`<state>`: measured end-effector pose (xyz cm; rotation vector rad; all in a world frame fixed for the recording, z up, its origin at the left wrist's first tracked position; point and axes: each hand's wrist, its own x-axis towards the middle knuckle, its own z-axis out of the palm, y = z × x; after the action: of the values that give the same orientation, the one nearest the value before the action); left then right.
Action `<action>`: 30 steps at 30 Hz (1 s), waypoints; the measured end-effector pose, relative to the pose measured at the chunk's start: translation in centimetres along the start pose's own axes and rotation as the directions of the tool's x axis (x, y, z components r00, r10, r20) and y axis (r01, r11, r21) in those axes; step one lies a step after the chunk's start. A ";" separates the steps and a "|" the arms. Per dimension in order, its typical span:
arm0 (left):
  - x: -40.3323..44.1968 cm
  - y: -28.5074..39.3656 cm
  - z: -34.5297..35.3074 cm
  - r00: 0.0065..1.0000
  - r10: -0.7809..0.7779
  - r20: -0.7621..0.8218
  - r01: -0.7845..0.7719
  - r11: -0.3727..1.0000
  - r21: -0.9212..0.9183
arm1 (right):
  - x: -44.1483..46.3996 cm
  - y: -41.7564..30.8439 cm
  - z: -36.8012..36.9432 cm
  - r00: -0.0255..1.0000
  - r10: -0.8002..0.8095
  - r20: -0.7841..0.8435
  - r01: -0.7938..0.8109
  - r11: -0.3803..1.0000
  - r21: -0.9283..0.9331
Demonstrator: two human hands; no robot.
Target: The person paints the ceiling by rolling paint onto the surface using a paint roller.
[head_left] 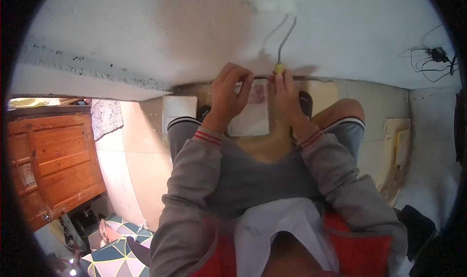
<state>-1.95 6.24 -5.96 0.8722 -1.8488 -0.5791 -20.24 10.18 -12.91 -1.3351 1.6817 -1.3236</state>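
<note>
My right hand is closed around the yellow handle of a paint roller, thumb laid along it. The roller's bent metal rod runs up to a pale, blurred roller head against the white wall. My left hand is beside it on the left, close to the wall, with curled fingers and the thumb tip near the index fingertip. Whether anything small is pinched there cannot be made out. Below and between both hands lies a whitish rectangular tray with a reddish patch near its far end.
A white rectangular piece lies by my left knee. Black cables with an adapter hang on the wall at right. Board pieces lie on the right. A wooden door and patterned cloth are at left.
</note>
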 end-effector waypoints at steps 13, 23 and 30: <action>0.0 0.0 -0.3 1.000 0.008 -0.020 -0.008 1.000 -0.007 | 2.5 -4.1 -1.0 0.997 -0.069 -0.037 0.076 0.970 0.232; 0.1 0.3 0.2 1.000 0.000 0.010 0.000 1.000 -0.023 | 1.2 -0.7 0.6 0.997 0.076 0.030 -0.080 0.985 0.155; 0.2 1.9 -0.9 0.996 0.054 0.073 -0.047 0.995 -0.090 | 1.4 1.1 1.7 0.990 0.142 -0.015 -0.132 0.953 0.273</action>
<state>-1.73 7.32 -4.11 0.7524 -1.8932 -0.6649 -19.46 8.30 -14.31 -1.0249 1.5201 -1.4412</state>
